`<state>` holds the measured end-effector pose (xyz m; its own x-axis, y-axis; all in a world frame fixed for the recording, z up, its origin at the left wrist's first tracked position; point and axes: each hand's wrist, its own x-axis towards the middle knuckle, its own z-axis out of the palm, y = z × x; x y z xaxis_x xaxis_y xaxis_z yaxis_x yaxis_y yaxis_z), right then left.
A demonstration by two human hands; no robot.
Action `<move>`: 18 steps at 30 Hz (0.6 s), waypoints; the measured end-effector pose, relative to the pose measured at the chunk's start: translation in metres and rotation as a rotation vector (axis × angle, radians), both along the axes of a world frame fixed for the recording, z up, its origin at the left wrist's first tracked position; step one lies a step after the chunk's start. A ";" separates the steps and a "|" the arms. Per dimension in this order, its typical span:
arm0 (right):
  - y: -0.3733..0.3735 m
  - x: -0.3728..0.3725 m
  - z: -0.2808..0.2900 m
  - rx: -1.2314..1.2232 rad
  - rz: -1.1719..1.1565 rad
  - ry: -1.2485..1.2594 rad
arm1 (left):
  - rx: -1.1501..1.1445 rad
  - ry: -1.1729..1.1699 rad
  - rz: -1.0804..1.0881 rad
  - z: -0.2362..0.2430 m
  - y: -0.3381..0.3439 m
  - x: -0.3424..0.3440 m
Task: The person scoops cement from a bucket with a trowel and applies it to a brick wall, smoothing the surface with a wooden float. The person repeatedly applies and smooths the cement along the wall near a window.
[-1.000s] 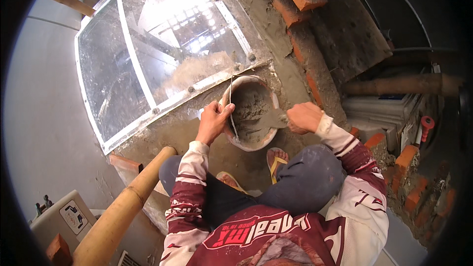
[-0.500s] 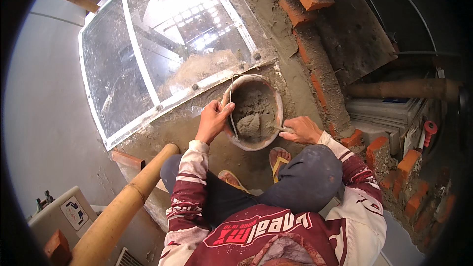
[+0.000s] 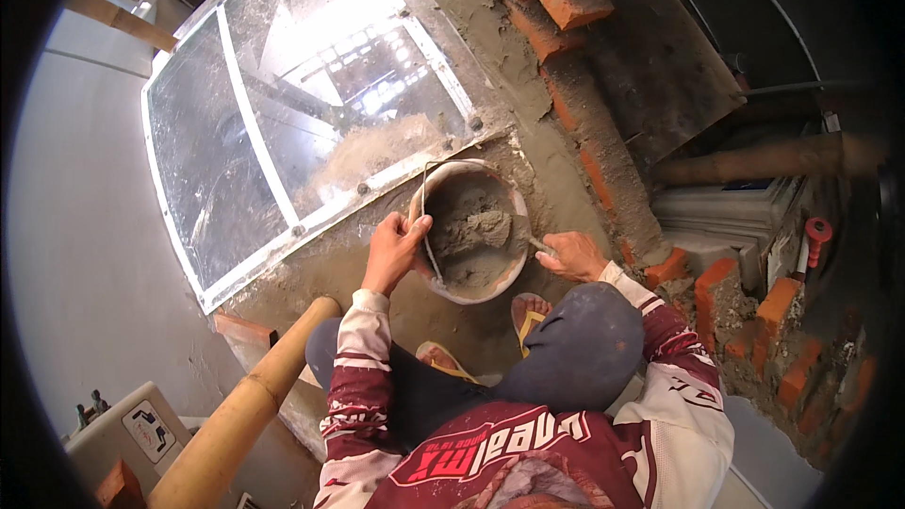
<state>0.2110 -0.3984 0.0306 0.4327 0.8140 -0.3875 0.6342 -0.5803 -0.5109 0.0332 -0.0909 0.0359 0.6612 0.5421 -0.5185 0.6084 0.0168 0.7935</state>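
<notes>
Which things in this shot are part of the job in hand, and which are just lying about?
In use:
- bucket, gripped at the rim by the left hand
- trowel, held in the right hand
- grey mortar in the bucket

Apparently just lying about, untouched:
- bamboo pole, lower left
- red-handled tool, far right
- brown board, upper right

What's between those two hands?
A bucket of grey mortar, plus the trowel in the right hand; the left hand grips the bucket's side. The head view shows it.
</notes>
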 end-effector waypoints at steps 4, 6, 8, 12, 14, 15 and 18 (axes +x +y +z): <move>0.011 0.008 0.011 -0.078 -0.067 0.157 | 0.050 0.055 -0.005 -0.006 0.010 -0.011; 0.018 0.018 0.014 0.078 -0.077 0.311 | 0.111 0.080 -0.031 -0.008 0.015 -0.016; 0.024 0.032 0.015 0.159 -0.184 0.545 | 0.086 0.103 -0.030 -0.008 0.018 -0.017; 0.033 0.073 0.009 0.267 -0.631 0.906 | 0.063 0.080 -0.031 -0.003 0.014 -0.014; 0.029 0.087 0.004 0.295 -0.802 0.824 | 0.059 0.069 -0.041 0.002 0.009 -0.013; 0.025 0.092 0.002 0.294 -0.848 0.731 | 0.057 0.067 -0.047 0.005 0.006 -0.013; 0.006 0.088 -0.006 0.220 -0.818 0.540 | -0.007 0.084 0.006 0.009 0.004 -0.011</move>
<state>0.2989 -0.3919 0.0243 0.7020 0.4219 -0.5738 -0.2657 -0.5923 -0.7606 0.0218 -0.0870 0.0452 0.6120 0.5418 -0.5760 0.6730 0.0257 0.7392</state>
